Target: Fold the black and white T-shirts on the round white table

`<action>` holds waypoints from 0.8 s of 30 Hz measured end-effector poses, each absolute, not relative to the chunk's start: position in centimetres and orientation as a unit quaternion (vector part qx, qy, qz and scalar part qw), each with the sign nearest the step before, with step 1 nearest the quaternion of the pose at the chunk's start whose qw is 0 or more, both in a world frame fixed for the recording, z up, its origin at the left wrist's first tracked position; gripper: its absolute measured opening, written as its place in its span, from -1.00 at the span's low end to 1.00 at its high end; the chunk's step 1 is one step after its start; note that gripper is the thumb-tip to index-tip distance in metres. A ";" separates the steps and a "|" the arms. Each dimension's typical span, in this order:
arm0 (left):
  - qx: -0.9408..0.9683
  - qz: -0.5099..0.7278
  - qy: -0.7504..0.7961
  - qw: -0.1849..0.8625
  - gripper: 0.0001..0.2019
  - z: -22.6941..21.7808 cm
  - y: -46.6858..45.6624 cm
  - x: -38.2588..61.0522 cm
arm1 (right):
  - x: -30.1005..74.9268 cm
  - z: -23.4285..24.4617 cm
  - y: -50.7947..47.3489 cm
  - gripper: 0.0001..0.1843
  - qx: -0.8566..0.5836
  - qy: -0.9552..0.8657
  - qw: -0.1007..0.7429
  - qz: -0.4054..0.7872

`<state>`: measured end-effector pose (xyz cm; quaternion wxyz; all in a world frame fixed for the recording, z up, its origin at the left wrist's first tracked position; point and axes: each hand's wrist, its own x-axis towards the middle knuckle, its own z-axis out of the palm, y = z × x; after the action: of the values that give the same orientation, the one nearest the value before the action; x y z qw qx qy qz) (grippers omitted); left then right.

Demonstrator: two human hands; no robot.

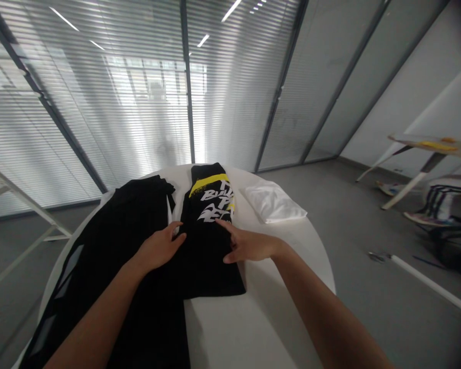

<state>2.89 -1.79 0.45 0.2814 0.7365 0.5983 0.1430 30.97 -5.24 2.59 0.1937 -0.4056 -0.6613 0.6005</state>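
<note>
A black shirt with a yellow band and white lettering lies folded into a long strip on the round white table. My left hand rests at its left edge, thumb and fingers apart. Over the strip's right edge, just below the lettering, is my right hand, with its index finger stretched out and its thumb spread. Left of the shirt, a larger black garment with pale patches is spread out and hangs toward the near left side. Where the two black cloths meet near my left hand is hard to make out.
A folded white cloth lies on the table's right side. Behind stands a glass partition with blinds. White metal legs stand at left. At right are another table and a white pole near the floor.
</note>
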 end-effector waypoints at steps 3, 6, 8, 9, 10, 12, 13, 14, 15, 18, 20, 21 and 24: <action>0.750 0.162 0.561 0.311 -0.49 0.3 -1.9 3.2 | 31.1 2.9 -5.3 -0.03 -0.391 -0.706 0.171 0.565; 0.745 0.199 0.514 0.376 -0.50 0.8 -2.3 3.5 | 32.1 3.2 -5.3 -0.27 -0.414 -0.673 0.100 0.604; 0.725 0.179 0.493 0.447 -0.45 1.5 -2.8 3.7 | 33.0 3.5 -5.3 -0.36 -0.414 -0.628 0.045 0.658; 0.714 0.153 0.481 0.485 -0.41 1.8 -3.1 3.7 | 33.5 3.7 -5.3 -0.38 -0.405 -0.612 0.021 0.679; 0.704 0.117 0.467 0.521 -0.39 2.0 -3.3 3.8 | 33.9 3.8 -5.3 -0.39 -0.394 -0.604 0.003 0.693; 0.694 0.049 0.447 0.563 -0.38 2.1 -3.7 4.0 | 34.5 4.1 -5.2 -0.45 -0.381 -0.613 -0.007 0.692; 0.696 0.037 0.455 0.555 -0.39 1.9 -3.9 4.1 | 34.6 4.1 -5.1 -0.49 -0.395 -0.625 0.009 0.673; 0.705 0.047 0.477 0.523 -0.40 1.7 -3.9 4.4 | 34.5 3.9 -4.9 -0.51 -0.430 -0.638 0.034 0.638; 0.717 0.071 0.512 0.468 -0.42 1.3 -3.8 4.7 | 34.4 3.6 -4.6 -0.52 -0.486 -0.653 0.064 0.578; 0.736 0.135 0.603 0.275 -0.43 0.3 -3.4 5.8 | 33.7 2.1 -3.5 -0.58 -0.657 -0.661 0.132 0.339; 0.735 0.119 0.630 0.222 -0.41 -0.2 -3.0 6.4 | 33.3 0.9 -2.7 -0.65 -0.712 -0.654 0.136 0.217; 0.733 0.107 0.636 0.214 -0.40 -0.4 -2.8 6.7 | 33.2 0.5 -2.4 -0.66 -0.725 -0.653 0.130 0.177; 0.734 0.086 0.641 0.206 -0.43 -0.7 -2.3 6.8 | 33.0 -0.5 -2.0 -0.62 -0.735 -0.663 0.099 0.102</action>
<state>6.85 -2.34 -0.71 0.2062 0.7339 0.6414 0.0863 33.00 -1.96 -0.46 0.0987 -0.7350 -0.6630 0.1018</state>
